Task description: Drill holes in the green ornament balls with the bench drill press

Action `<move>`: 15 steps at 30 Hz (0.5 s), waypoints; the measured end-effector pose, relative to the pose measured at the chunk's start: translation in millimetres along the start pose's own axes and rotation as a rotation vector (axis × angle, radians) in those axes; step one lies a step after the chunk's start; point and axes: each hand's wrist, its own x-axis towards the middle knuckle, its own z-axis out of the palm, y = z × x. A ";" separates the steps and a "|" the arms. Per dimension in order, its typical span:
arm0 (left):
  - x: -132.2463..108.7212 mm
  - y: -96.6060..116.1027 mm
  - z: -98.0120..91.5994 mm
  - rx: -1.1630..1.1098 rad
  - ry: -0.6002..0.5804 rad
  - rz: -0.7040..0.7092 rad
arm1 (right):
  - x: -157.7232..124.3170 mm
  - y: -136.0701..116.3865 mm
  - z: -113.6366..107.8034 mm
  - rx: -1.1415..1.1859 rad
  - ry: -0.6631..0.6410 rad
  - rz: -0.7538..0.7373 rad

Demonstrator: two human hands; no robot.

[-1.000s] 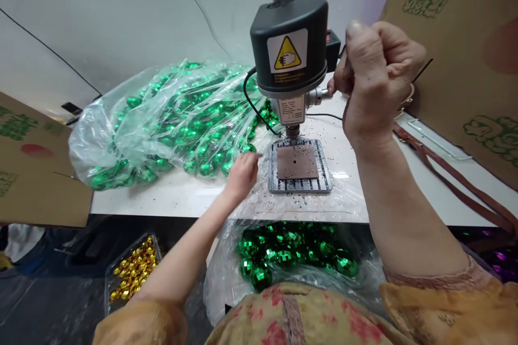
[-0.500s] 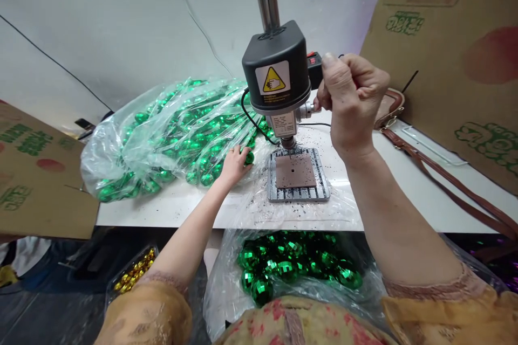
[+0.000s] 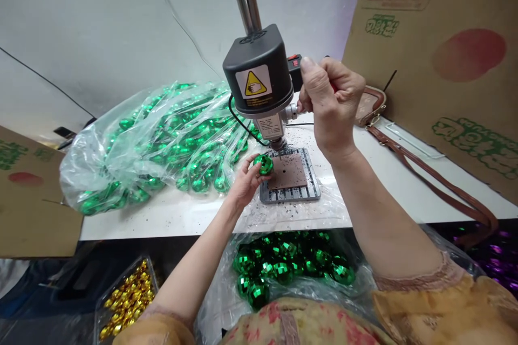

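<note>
Between the fingers of my left hand (image 3: 245, 183) is a shiny green mirror ball (image 3: 265, 164), held at the left side of the drill press base (image 3: 311, 192). A pinkish-brown plate (image 3: 289, 178) with a small dark hole lies on that slotted base, sprinkled with dark shavings. Above it is the black head of the drill press (image 3: 259, 70), bearing a yellow warning label. My right hand (image 3: 335, 102) is closed around the feed handle at the head's right side; its fingers hide most of the handle.
A clear plastic bag of green balls (image 3: 162, 140) lies on the white table (image 3: 162, 218). More green balls (image 3: 283, 267) sit in plastic at my lap. A tray of gold balls (image 3: 129, 296) is lower left. Cardboard boxes (image 3: 445, 91) flank the table, and a brown strap (image 3: 437, 183) lies right.
My left hand has moved right from beside the bag to the drill base, bringing a green ball with it. My right hand stays closed on the handle. The whole view has shifted slightly.
</note>
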 end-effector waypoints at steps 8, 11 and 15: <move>10.5 -18.6 11.0 0.299 -0.031 0.168 | -0.7 -4.9 2.8 0.041 0.033 0.035; 11.9 -20.4 13.5 0.347 -0.059 0.199 | -1.0 -5.5 3.5 0.041 0.041 0.027; 14.4 -22.6 17.4 0.396 -0.097 0.223 | -0.5 -5.0 3.3 0.052 0.051 0.024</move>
